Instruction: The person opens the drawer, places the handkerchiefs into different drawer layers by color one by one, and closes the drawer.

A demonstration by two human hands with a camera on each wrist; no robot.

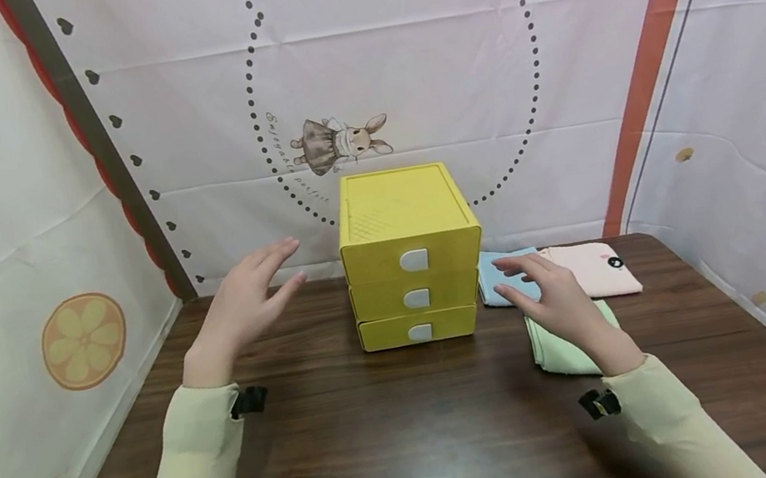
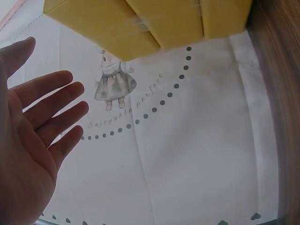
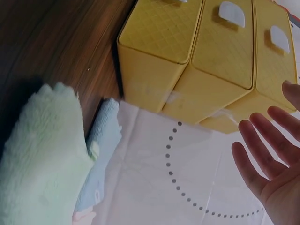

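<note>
1. I see the yellow drawer box (image 1: 414,276) on the table (image 1: 401,439) between my left hand (image 1: 242,305) and right hand (image 1: 553,299), untouched, all fingers spread and empty.
2. My right hand partly hides the green cloth (image 1: 561,349).

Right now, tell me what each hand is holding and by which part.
Nothing is held. The left hand hovers open beside the yellow drawer unit; the right hand is open above the folded green towel, no grip on either.
</note>
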